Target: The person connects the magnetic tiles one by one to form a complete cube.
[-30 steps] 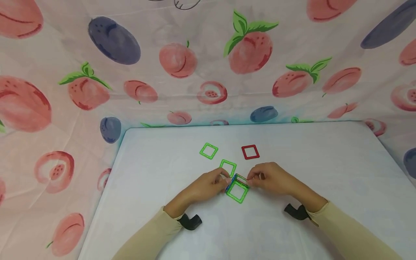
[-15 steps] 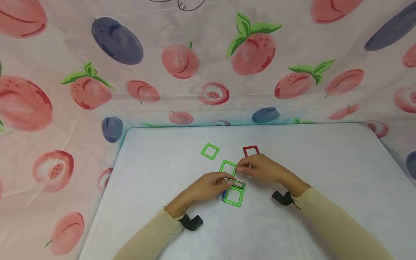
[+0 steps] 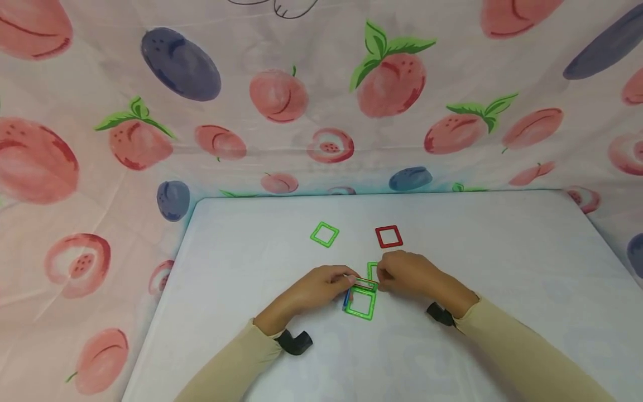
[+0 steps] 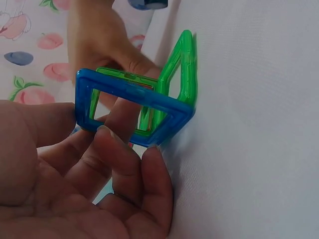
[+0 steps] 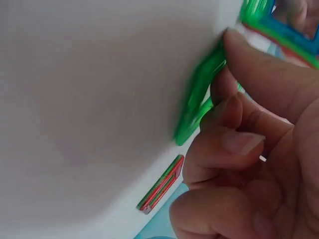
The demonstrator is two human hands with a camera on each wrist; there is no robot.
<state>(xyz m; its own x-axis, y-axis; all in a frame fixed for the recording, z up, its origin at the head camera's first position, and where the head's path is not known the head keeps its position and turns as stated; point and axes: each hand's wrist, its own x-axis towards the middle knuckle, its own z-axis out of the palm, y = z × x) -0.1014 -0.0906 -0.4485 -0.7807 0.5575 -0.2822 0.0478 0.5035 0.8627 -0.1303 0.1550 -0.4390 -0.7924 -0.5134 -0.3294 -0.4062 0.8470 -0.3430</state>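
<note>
And here's the right hand [image 3: 407, 273], thumb and fingers curled in a pinch on a glossy green square frame of plastic-looking material [image 5: 195, 89]. The left hand [image 3: 329, 287] pinches too, thumb and fingers on a see-through blue square frame [image 4: 134, 91] standing on edge. The landmark is between them: the flat green square frame [image 3: 359, 316], lying on the white table [image 3: 502, 251]. Along its left side rises the blue frame; along its far side stands an upright green square frame edged with red [image 4: 124, 75].

Here's the relation to watch: the pinched green frame sits beyond the flat frame and slightly to its right, just behind the upright one. It looks near but apart in the right wrist view; whether it touches the table is hard to tell. Being square, it has no long axis, and its one clear side runs away from the person. The right hand is nearer to it.

Farther out, beyond the flat frame and to its left, lies a loose green square frame [image 3: 316, 229]; beyond and to its right, a red square frame [image 3: 391, 246].
</note>
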